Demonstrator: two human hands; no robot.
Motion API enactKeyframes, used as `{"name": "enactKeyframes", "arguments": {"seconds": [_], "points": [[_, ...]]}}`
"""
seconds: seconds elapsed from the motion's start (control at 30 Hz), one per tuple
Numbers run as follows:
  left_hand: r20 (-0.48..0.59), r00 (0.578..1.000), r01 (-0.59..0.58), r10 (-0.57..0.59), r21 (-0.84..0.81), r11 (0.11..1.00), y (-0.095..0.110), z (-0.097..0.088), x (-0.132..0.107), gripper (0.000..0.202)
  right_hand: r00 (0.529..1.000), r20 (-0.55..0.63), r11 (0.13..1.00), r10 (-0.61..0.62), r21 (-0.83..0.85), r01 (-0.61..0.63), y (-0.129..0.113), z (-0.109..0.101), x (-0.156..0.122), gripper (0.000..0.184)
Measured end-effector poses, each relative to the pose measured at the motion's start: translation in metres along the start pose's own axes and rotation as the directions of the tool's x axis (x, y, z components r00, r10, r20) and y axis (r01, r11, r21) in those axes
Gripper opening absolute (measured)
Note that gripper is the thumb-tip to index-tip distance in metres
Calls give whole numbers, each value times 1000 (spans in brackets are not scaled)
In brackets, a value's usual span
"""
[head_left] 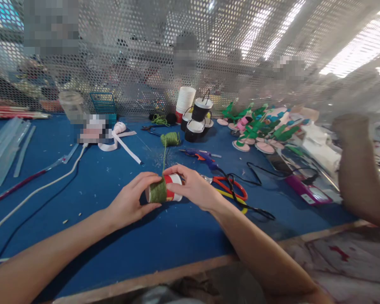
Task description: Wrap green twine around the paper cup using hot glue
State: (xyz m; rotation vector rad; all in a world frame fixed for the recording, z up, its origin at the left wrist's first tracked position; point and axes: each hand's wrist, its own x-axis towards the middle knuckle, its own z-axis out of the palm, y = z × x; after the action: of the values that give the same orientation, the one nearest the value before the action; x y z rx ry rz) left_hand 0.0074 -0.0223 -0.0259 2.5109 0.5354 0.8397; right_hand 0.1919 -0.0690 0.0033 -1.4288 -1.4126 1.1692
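Note:
Between my hands a red and white paper cup (174, 193) lies on its side, held just over the blue table. Green yarn (158, 192) is wound around its left half. My left hand (133, 195) grips the wrapped end, fingers over the top and thumb beneath. My right hand (193, 185) clasps the white end, its fingertips close to where the strand meets the cup. From there the strand runs up to a green yarn ball (170, 139) on the table. Scissors (229, 188) with red and yellow handles lie just right of my right hand.
A blue glue gun (202, 158) with a black cord lies beyond the cup. Black mini buckets (195, 130) and a white cup stack (185, 99) stand at the back. Green felt plants (259, 131) and a purple power strip (307, 190) sit right, near another person's arm (356, 164).

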Motion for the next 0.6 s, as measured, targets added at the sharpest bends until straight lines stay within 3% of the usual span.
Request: {"name": "enactKeyframes", "arguments": {"seconds": [0.6], "points": [[8,998,-62,62,2,998,3,1,1,44,1000,13,1000,-19,4,19,4,-6,-2,22]]}}
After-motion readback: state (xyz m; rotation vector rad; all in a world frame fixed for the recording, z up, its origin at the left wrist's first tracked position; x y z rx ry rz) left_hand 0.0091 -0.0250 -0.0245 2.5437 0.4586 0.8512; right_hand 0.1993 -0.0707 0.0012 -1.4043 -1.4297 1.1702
